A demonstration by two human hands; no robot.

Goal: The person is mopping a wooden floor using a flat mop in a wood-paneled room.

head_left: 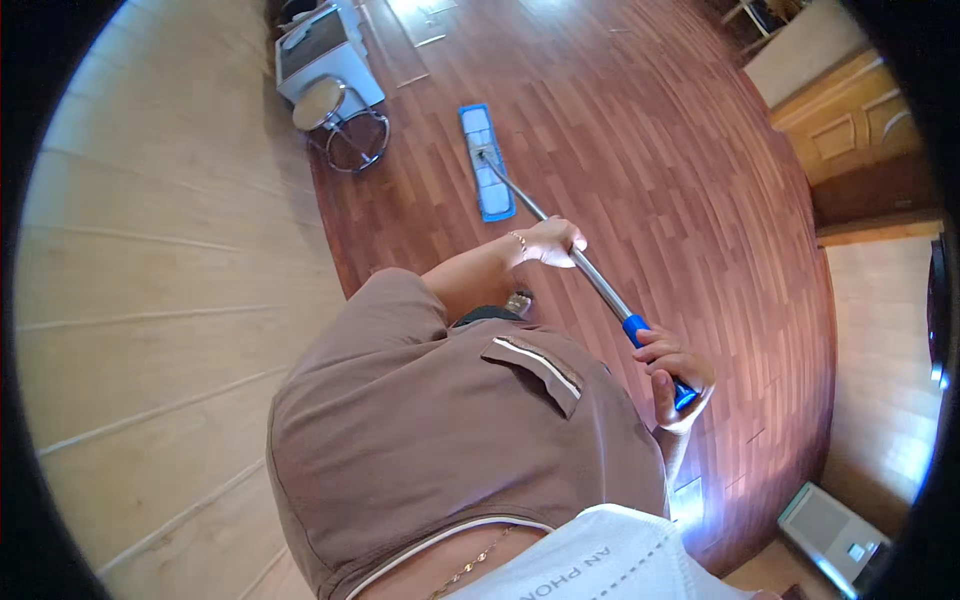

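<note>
A flat mop (490,190) with a blue-edged, pale blue head lies on the wood-plank floor ahead of me. Its silver pole slants back from the head toward my right side and ends in a blue grip (634,328). My left hand (552,243) reaches across in front of my body, fingers closed around the middle of the pole. Lower down and farther right, my right hand (680,372) wraps around the blue grip near its end. A brown shirt covers my body and hides part of the floor below.
A round-seated stool (320,104) with chrome legs stands at the far left, beside a white cabinet-like unit (325,55). The pale wall (170,300) runs along my left. On the right are a wooden door (850,125) and, lower down, a pale box-shaped appliance (832,535).
</note>
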